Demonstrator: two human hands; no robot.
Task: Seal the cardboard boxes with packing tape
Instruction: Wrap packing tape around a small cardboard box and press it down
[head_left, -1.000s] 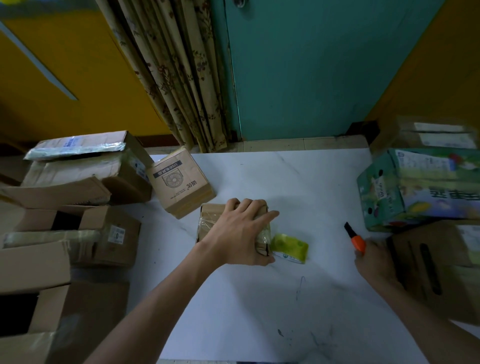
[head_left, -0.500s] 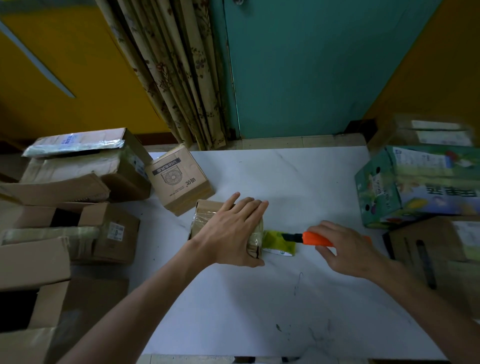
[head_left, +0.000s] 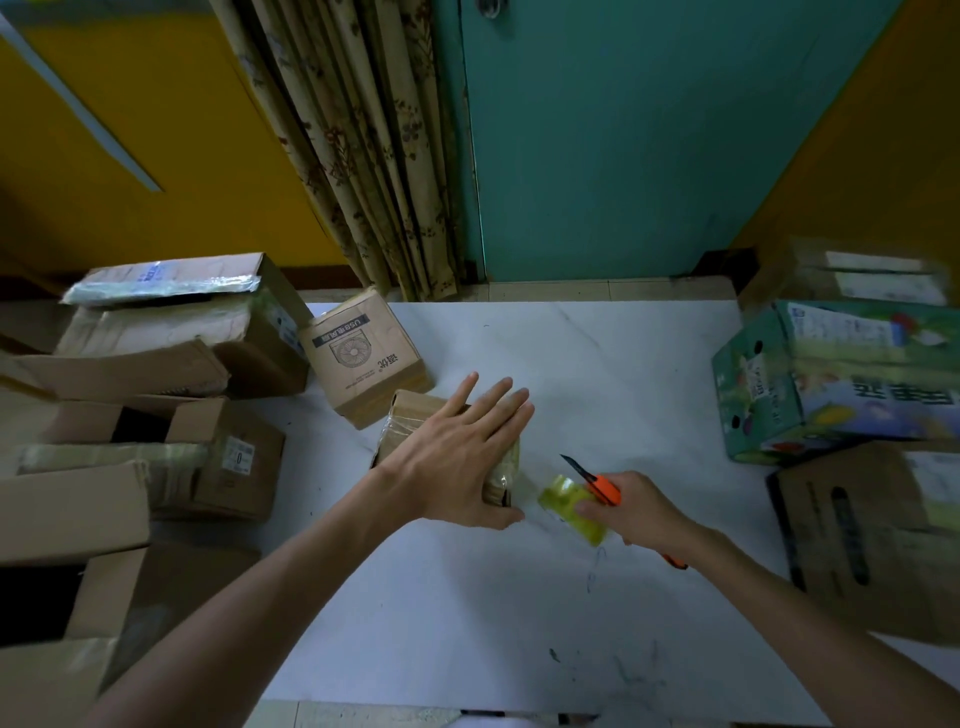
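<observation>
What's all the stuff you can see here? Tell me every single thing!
taped box: one, brown, table middle.
USB fan box: one, brown, behind it.
tape roll: one, yellow-green, right of taped box.
utility knife: one, orange, beside tape roll.
printed carton: one, green, table's right.
slotted box: one, brown, near right.
plain boxes: several, brown, piled left.
table: one, white.
curtain: one, floral beige, back.
door: one, teal, back.
left hand: flat on taped box.
right hand: grips utility knife, touches tape roll.
</observation>
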